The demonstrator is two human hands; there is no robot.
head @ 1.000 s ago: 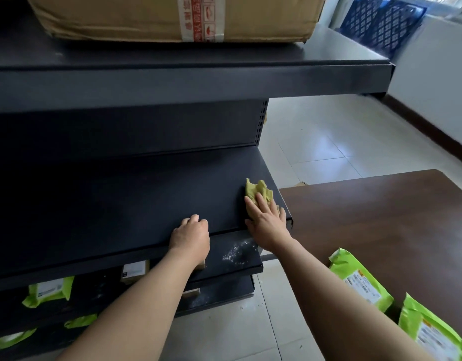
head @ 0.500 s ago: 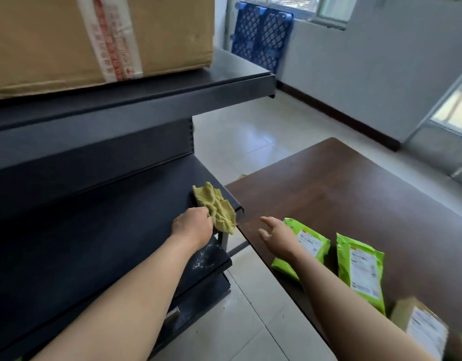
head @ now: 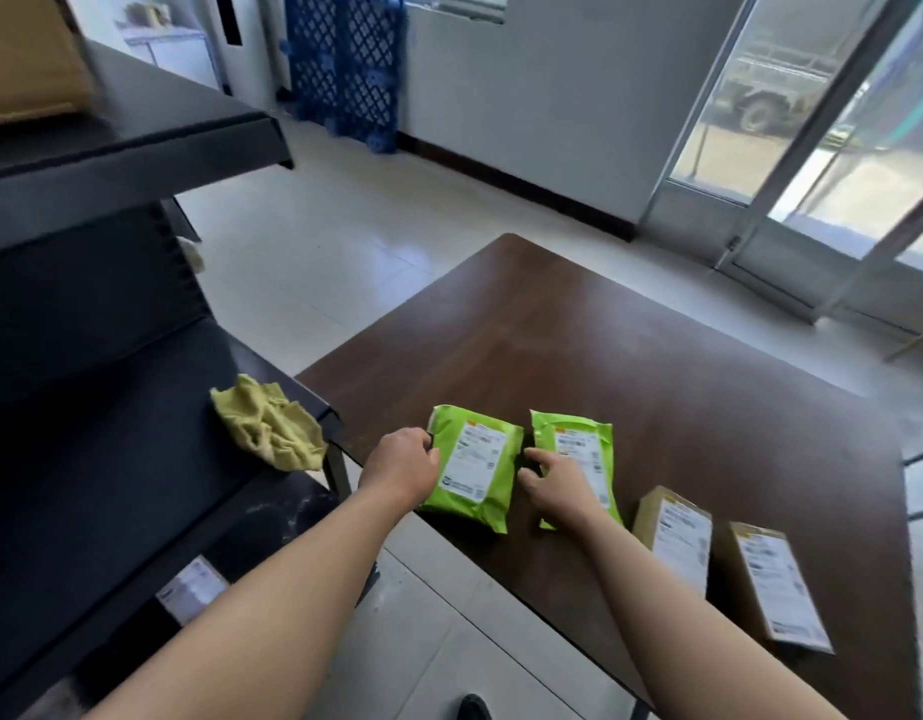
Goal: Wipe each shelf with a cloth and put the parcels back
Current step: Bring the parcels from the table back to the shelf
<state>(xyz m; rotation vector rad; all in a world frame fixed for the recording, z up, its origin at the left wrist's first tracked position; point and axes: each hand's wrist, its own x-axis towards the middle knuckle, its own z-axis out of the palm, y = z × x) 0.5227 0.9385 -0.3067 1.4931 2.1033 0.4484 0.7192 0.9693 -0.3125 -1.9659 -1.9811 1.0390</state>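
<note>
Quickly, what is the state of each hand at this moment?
Left hand: fingers curled on the edge of the left green parcel, gripping it.
Right hand: lies over the right green parcel; grip cannot be told.

White labels on the left green parcel (head: 473,459), the right green parcel (head: 586,441), the first brown box (head: 675,535), the second brown box (head: 773,582), the lower-shelf parcel (head: 191,589), print all blurred, I can read none.

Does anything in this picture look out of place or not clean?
The crumpled yellow-green cloth lies at the right front corner of the black metal shelf and seems to hang slightly over its edge. The lower black shelf shows white dusty smears.
</note>
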